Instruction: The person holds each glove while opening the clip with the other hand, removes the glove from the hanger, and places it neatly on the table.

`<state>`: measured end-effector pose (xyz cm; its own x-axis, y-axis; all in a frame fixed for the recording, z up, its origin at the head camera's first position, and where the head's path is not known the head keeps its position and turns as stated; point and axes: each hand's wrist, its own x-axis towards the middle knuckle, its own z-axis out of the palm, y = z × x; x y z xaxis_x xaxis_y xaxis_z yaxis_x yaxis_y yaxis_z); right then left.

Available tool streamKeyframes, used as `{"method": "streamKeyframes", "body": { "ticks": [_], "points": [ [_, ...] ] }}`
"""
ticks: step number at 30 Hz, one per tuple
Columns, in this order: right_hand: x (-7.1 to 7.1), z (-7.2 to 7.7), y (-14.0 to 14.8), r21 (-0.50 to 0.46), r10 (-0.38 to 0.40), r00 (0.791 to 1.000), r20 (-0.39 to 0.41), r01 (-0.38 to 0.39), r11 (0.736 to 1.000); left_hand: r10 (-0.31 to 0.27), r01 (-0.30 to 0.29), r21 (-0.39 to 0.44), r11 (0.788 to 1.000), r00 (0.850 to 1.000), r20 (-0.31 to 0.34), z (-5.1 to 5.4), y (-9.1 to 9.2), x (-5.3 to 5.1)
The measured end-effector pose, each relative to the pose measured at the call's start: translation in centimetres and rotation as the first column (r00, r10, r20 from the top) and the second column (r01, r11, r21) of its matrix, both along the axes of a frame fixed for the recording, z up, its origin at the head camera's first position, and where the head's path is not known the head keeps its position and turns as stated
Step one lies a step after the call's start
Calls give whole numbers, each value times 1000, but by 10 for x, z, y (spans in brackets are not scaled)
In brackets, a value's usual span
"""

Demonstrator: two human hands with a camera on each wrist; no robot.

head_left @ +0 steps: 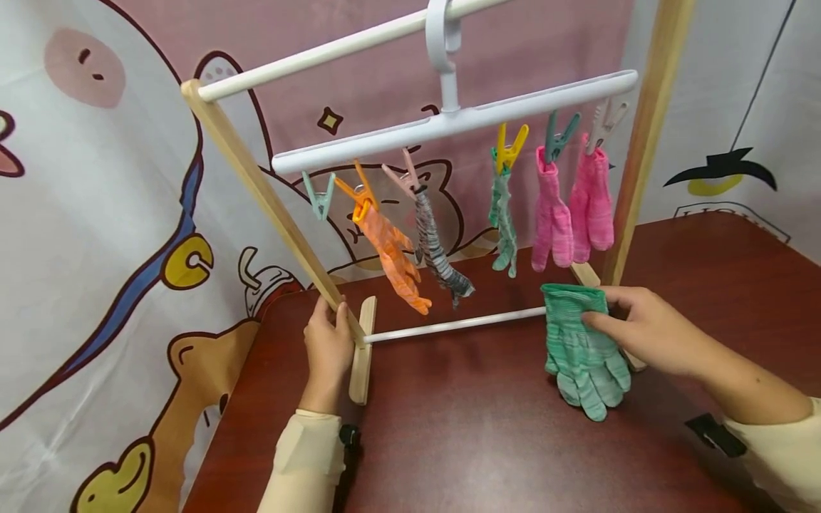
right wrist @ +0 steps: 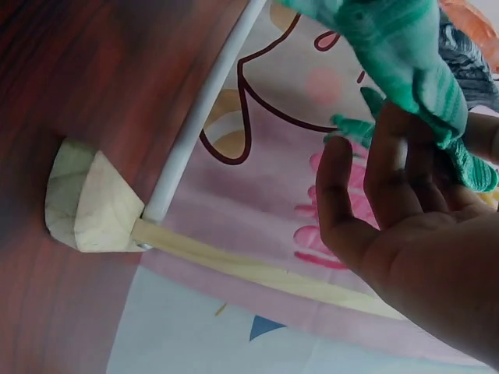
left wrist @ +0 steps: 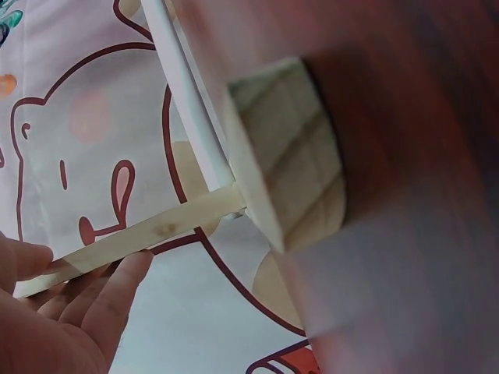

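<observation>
My left hand (head_left: 328,340) grips the lower part of the rack's left wooden post (head_left: 269,192), thumb on one side and fingers on the other in the left wrist view. At the right, my right hand (head_left: 651,329) pinches a green knit glove (head_left: 577,335) near its cuff, fingers dangling down over the table. Above, a white hanger (head_left: 378,139) bears clips. An orange clip holds an orange glove (head_left: 391,256), a pale pink one a grey-black glove (head_left: 436,239), a yellow one another green glove (head_left: 503,221). Two pink gloves (head_left: 553,214) hang at the right end.
The hanger hooks over the rack's white top rod (head_left: 321,52). A mint clip (head_left: 319,196) at its left end holds nothing. The rack's wooden feet (head_left: 361,363) and lower white rod (head_left: 449,326) stand on a dark red-brown table (head_left: 462,442). A cartoon-printed cloth (head_left: 128,178) hangs behind.
</observation>
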<state>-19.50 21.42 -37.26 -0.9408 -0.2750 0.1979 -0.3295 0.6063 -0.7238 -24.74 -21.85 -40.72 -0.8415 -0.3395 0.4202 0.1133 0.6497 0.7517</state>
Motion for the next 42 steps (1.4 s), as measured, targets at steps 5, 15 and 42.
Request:
{"method": "streamKeyframes", "body": {
  "ticks": [5, 15, 42],
  "points": [
    [-4, 5, 8, 34, -4, 999, 40, 3, 999, 0, 0, -6, 1000, 1000, -10, 0, 0, -1],
    [-2, 14, 34, 114, -81, 992, 93, 71, 991, -13, 13, 5, 1000, 1000, -5, 2, 2, -1],
    [-58, 3, 115, 270, -234, 956, 178, 181, 946, -1, 1, -19, 1000, 1000, 2, 1, 0, 1]
  ]
}}
